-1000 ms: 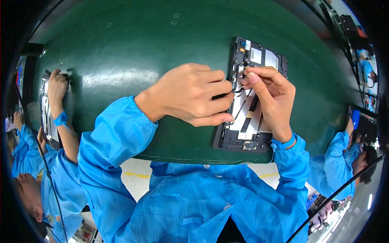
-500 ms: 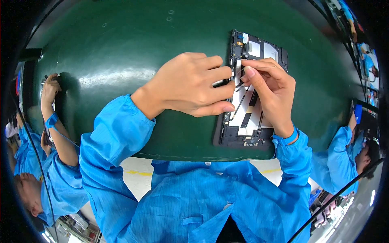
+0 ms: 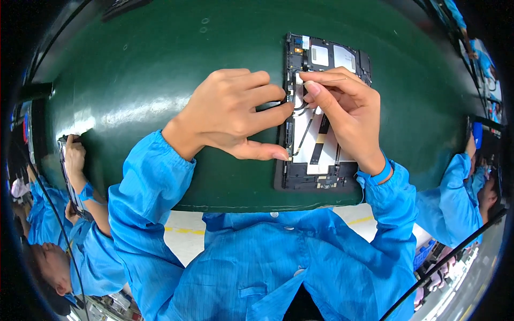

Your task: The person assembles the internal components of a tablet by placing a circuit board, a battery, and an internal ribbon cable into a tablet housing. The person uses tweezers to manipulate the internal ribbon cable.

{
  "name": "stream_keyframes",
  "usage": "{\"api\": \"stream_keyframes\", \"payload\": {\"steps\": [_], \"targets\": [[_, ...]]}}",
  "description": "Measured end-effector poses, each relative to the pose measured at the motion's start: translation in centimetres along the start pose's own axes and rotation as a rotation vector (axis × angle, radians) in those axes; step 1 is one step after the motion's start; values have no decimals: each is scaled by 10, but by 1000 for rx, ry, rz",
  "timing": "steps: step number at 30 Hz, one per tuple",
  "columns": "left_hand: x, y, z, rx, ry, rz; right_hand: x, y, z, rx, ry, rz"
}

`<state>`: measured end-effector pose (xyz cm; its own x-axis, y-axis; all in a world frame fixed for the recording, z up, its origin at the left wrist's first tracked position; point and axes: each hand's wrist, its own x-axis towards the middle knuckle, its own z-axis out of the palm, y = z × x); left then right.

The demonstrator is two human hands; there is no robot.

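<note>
An opened tablet (image 3: 334, 160), its back off, lies on the green work table with black frame, silvery-white battery area and dark flat cables showing. My left hand (image 3: 233, 112) rests at its left edge, fingers and thumb stretched apart, the fingertips and thumb tip touching the frame. Over the upper middle of the tablet, my right hand (image 3: 350, 109) is closed in a pinch, thumb against forefinger. A thin, hair-like line shows by its fingers, too fine to name. Just below the pinch, a thin black cable curves near the left frame.
The green table (image 3: 230, 182) has a curved-looking front edge close to my body. On the left, a co-worker's hand (image 3: 75, 155) holds a dark flat device. Another co-worker's blue sleeve (image 3: 452, 184) is at the right. A dark object (image 3: 124, 7) lies at the far table edge.
The tablet and both my hands appear shifted slightly left in the picture. My left thumb and forefinger are spread wider apart. My right hand keeps its pinch.
</note>
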<state>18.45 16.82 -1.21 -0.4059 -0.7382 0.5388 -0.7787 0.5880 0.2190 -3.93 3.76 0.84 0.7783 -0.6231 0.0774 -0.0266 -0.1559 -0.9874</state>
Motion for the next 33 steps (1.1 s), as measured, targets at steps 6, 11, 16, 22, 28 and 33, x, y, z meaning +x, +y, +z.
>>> {"api": "stream_keyframes", "payload": {"steps": [6, 11, 16, 22, 28, 33], "targets": [[6, -2, 2, 5, 23, -1, 0, -2, -1, -31, -14, 10], [6, -13, -1, 60, -22, 40, 0, -2, 1, 50, -10, 17], [7, -14, 1, 81, 15, 64, -1, -4, 1, 36, -4, 23], [13, -23, -2, 128, 13, 30, 4, -7, -1, 28, -11, 28], [13, -29, 1, 146, 12, 14, 15, -1, 1, -16, 62, -26], [12, -31, 2, 156, 32, 4, 30, 6, -1, -303, 174, -238]]}}
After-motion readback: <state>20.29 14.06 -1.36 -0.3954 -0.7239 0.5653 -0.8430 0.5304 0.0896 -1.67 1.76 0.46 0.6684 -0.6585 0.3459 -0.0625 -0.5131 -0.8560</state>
